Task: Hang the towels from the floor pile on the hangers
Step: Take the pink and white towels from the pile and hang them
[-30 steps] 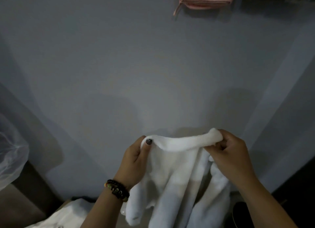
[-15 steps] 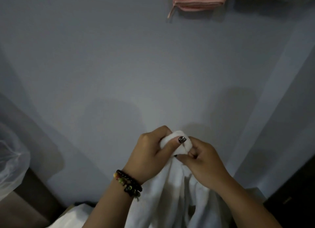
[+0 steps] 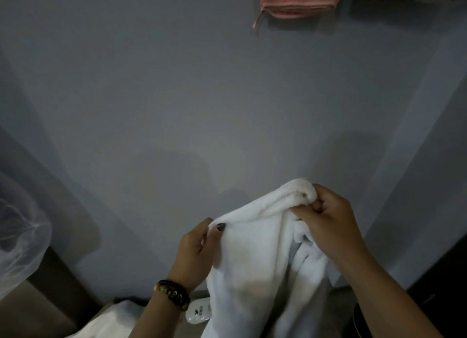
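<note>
Grey wall (image 3: 177, 97) behind; left hand (image 3: 194, 254) and right hand (image 3: 328, 226) each pinch the white towel (image 3: 255, 256) edge: spread it taut before hanging.

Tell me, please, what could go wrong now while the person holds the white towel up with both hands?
1. The left hand pinches only the thin edge of the white towel; the heavy hanging part might pull it free.
2. The right hand holds a bunched corner, so the towel may go up creased or uneven.
3. The pink towel hangs high above, so the lift is long and the towel's lower end might drag.
</note>
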Demonstrator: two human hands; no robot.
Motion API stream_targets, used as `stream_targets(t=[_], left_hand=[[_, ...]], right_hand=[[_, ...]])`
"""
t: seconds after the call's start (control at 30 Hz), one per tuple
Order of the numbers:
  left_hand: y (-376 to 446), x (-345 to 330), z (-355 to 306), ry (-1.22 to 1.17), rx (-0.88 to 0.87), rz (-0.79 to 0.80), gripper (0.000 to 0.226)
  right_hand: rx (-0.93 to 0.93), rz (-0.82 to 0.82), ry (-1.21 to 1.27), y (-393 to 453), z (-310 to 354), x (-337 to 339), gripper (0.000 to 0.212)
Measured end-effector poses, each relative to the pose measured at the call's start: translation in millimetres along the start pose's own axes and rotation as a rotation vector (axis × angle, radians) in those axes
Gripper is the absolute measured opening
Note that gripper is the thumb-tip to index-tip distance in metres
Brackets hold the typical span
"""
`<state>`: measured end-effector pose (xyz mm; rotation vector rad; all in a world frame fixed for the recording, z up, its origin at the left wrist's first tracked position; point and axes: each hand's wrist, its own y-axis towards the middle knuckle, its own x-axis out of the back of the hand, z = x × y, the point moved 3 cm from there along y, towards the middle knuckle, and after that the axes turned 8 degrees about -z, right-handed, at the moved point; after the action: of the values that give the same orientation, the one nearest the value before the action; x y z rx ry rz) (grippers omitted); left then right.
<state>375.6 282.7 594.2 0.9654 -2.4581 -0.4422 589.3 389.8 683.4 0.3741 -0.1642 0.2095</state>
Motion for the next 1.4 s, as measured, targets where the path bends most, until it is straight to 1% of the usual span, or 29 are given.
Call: stream_targets(t=[0.03, 0.1, 0.13, 0.17, 0.23, 0.27, 0.3, 0.33, 0.37, 0.4, 0.43, 0.5, 0.6, 0.67, 0.73, 0.77, 0.8, 0.83, 0.87, 0.9, 0.97, 1.03, 1.07, 1.13, 1.23, 1.3, 1.33, 1.4], left_hand=[[1, 1, -7, -0.018, -0.004, -0.042, 0.050], [6, 3, -24, -0.043, -0.055, -0.116, 0.034], [8, 4, -33, -0.052, -0.087, -0.124, 0.029], [10, 4, -40, -0.055, -0.116, -0.116, 0.027], [12, 1, -53, -0.062, -0.163, -0.069, 0.025], [11, -2, -59, -0.067, -0.191, -0.022, 0.023], [10, -6, -64, -0.069, -0.221, 0.033, 0.023], [7, -11, -69, -0.065, -0.244, 0.080, 0.025], [6, -14, -72, -0.053, -0.262, 0.106, 0.029], [4, -17, -75, -0.035, -0.282, 0.110, 0.033], [4, -18, -76, -0.019, -0.301, 0.099, 0.036], [4, -17, -74, 0.000, -0.319, 0.076, 0.036], [9, -10, -61, 0.050, -0.302, 0.111, 0.032], [12, -5, -46, 0.159, -0.222, 0.205, 0.037], [10, -2, -27, 0.346, -0.111, 0.303, 0.039], [7, 0, -16, 0.380, -0.048, 0.329, 0.037], [4, 2, -6, 0.358, 0.018, 0.343, 0.035], [0, 3, 1, 0.286, 0.097, 0.348, 0.034], [-4, 4, 7, 0.166, 0.176, 0.343, 0.033], [-8, 5, 9, 0.021, 0.235, 0.316, 0.034], [-13, 6, 14, -0.254, 0.348, 0.180, 0.042], [-17, 4, 15, -0.438, 0.487, 0.035, 0.049], [-18, 2, 12, -0.497, 0.524, -0.009, 0.049], [-16, -1, 2, -0.506, 0.524, -0.087, 0.037], [-11, 0, -7, -0.412, 0.488, -0.215, 0.047], [-6, 3, -6, -0.365, 0.451, -0.258, 0.045], [-5, 4, -5, -0.348, 0.432, -0.263, 0.045], [-5, 0, -5, -0.301, 0.425, -0.271, 0.043]], right_hand=[[0.010, 0.020, -0.034, -1, 0, -1, 0.017], [0.018, 0.089, -0.129, -5, -2, -4, 0.011], [0.019, 0.147, -0.155, -8, -2, -7, 0.018], [0.022, 0.225, -0.161, -13, -4, -10, 0.033], [0.033, 0.380, -0.161, -24, -6, -19, 0.063], [0.024, 0.440, -0.179, -29, -8, -25, 0.072], [0.001, 0.489, -0.199, -35, -10, -30, 0.076], [-0.016, 0.527, -0.217, -39, -12, -36, 0.074], [-0.007, 0.534, -0.232, -43, -13, -41, 0.063], [0.028, 0.501, -0.250, -45, -13, -44, 0.044], [0.060, 0.437, -0.266, -44, -13, -45, 0.030], [0.091, 0.308, -0.282, -40, -15, -40, 0.032], [0.106, 0.209, -0.317, -33, -16, -30, 0.037], [0.105, 0.131, -0.330, -29, -19, -23, 0.038], [0.089, 0.051, -0.327, -23, -23, -15, 0.028], [0.076, 0.012, -0.319, -20, -24, -10, 0.023], [0.058, -0.021, -0.310, -16, -25, -4, 0.021], [0.031, -0.043, -0.296, -14, -25, 1, 0.019], [0.004, -0.050, -0.280, -12, -25, 4, 0.018], [-0.020, -0.047, -0.270, -11, -24, 6, 0.016], [-0.055, -0.029, -0.268, -11, -24, 5, 0.014], [-0.100, -0.028, -0.244, -12, -27, 1, 0.011], [-0.132, -0.045, -0.222, -13, -30, -1, 0.010], [-0.228, -0.112, -0.179, -16, -37, -3, 0.012], [-0.427, -0.211, -0.080, -14, -48, 2, 0.022], [-0.543, -0.198, -0.060, -10, -52, 10, 0.036], [-0.582, -0.175, -0.056, -8, -54, 14, 0.039], [-0.592, -0.115, -0.072, -9, -57, 22, 0.033]])
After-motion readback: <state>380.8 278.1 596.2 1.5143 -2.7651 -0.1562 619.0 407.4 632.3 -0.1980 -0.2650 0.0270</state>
